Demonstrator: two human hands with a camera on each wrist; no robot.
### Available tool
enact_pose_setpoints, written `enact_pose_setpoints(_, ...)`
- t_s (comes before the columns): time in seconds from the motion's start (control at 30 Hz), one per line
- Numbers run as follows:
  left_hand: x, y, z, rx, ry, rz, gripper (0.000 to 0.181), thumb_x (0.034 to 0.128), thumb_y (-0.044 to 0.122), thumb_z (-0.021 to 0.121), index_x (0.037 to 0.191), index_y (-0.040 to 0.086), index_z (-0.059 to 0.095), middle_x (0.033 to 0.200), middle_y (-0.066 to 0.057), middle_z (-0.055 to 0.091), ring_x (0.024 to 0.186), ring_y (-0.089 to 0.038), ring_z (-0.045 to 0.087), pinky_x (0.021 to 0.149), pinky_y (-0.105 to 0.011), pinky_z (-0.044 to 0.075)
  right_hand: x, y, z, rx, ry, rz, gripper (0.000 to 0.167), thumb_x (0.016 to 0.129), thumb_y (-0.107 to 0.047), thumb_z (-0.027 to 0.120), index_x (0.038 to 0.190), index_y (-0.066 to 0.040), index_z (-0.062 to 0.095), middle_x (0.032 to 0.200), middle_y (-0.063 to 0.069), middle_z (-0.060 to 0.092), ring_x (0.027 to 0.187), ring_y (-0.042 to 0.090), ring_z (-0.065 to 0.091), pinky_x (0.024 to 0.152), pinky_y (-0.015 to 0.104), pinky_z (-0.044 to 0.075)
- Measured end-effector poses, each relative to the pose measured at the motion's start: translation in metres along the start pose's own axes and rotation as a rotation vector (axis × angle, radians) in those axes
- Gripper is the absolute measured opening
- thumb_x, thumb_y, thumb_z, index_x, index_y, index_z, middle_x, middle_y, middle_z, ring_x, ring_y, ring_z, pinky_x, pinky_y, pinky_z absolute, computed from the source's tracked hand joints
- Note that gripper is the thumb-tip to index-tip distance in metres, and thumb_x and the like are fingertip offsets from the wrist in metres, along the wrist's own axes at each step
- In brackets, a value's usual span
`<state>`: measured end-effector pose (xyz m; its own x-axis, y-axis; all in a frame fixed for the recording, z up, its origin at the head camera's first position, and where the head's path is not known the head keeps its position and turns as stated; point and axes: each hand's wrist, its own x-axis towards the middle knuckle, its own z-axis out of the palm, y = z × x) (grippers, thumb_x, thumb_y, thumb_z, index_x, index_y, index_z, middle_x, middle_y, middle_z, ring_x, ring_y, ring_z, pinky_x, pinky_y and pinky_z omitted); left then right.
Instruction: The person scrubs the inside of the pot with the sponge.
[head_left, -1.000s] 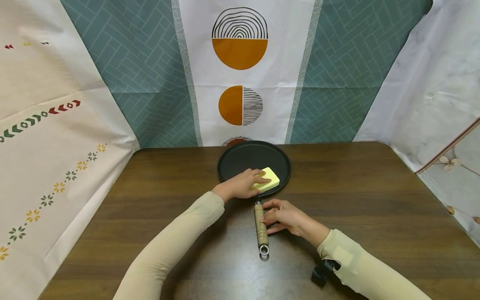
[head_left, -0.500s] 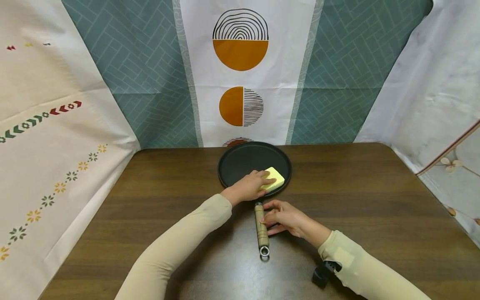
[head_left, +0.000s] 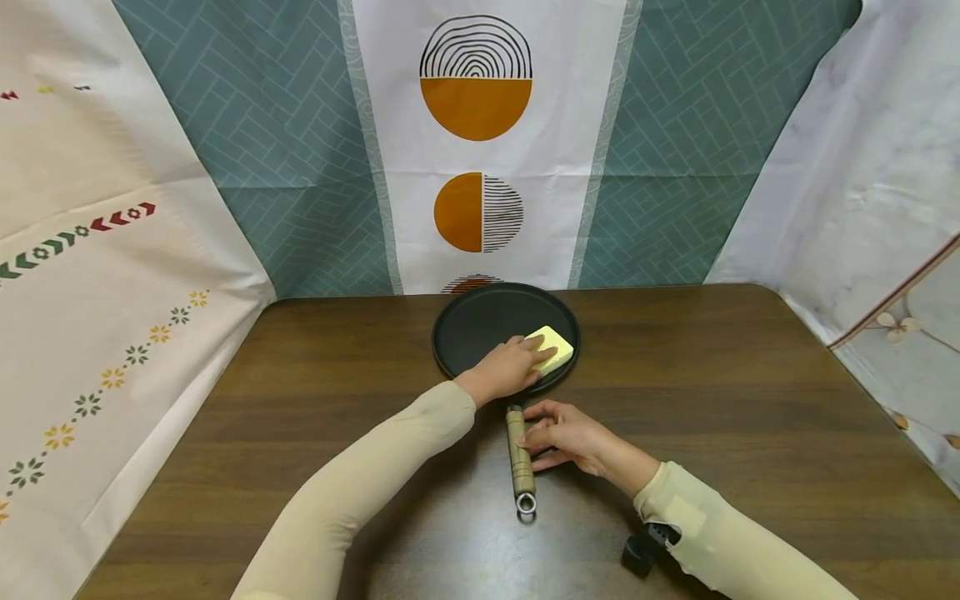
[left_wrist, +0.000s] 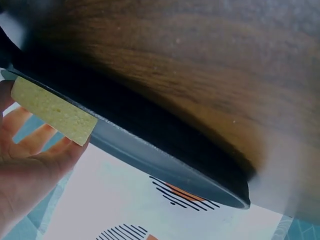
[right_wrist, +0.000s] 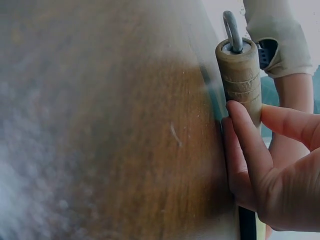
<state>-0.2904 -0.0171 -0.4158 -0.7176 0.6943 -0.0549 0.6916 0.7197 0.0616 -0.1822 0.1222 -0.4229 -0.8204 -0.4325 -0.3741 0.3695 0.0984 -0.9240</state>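
A round black pan (head_left: 480,321) lies flat toward the back of the table, its wooden handle (head_left: 520,458) pointing to the person. On the pan's right side sits a yellow sponge (head_left: 555,350). My left hand (head_left: 504,370) grips the sponge, fingers spread over its top. The left wrist view shows the sponge (left_wrist: 54,111) between fingers and thumb, against the pan's rim (left_wrist: 175,167). From the right, my right hand (head_left: 573,439) holds the handle. In the right wrist view, fingers and thumb of that hand (right_wrist: 280,175) pinch the handle (right_wrist: 241,75) below its metal ring (right_wrist: 232,31).
The brown wooden table (head_left: 750,392) extends to both sides of the pan. Behind it hangs a patterned cloth (head_left: 300,167), close to the pan's far rim. A black wrist device (head_left: 643,546) sits under the right sleeve.
My left hand has slid the sponge to the right and slightly away across the pan, toward its right rim. The right hand keeps its hold on the handle, and the pan stays in place.
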Motion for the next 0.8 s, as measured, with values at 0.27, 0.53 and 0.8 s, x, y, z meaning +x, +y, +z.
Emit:
enact_pose_setpoints(0.27, 0.009, -0.001, -0.003, -0.001, -0.015, -0.027, 0.052, 0.0996, 0.028, 0.054, 0.149, 0.024, 0.038, 0.155, -0.009, 0.030, 0.134, -0.034, 0.039, 0.101, -0.048, 0.041, 0.001, 0.000, 0.001, 0.000, 0.007, -0.001, 0.056, 0.085, -0.001, 0.066, 0.131, 0.011, 0.037, 0.095, 0.014, 0.059, 0.081, 0.020, 0.061, 0.069, 0.037, 0.057)
enact_pose_setpoints(0.53, 0.023, -0.003, -0.003, 0.010, -0.022, -0.037, 0.052, 0.1001, 0.029, 0.053, 0.150, 0.025, 0.037, 0.155, -0.008, 0.031, 0.135, -0.034, 0.039, 0.102, -0.045, 0.041, 0.000, 0.000, 0.000, 0.001, 0.017, -0.002, 0.055, 0.085, -0.001, 0.065, 0.131, 0.011, 0.037, 0.095, 0.014, 0.058, 0.080, 0.020, 0.061, 0.068, 0.036, 0.057)
enact_pose_setpoints(0.8, 0.033, -0.005, -0.001, 0.029, -0.028, -0.063, 0.052, 0.1008, 0.029, 0.051, 0.150, 0.025, 0.036, 0.155, -0.008, 0.031, 0.134, -0.032, 0.040, 0.101, -0.043, 0.042, 0.000, 0.001, 0.000, -0.003, 0.004, -0.007, 0.056, 0.086, -0.002, 0.066, 0.132, 0.011, 0.036, 0.096, 0.014, 0.058, 0.079, 0.019, 0.061, 0.069, 0.036, 0.057)
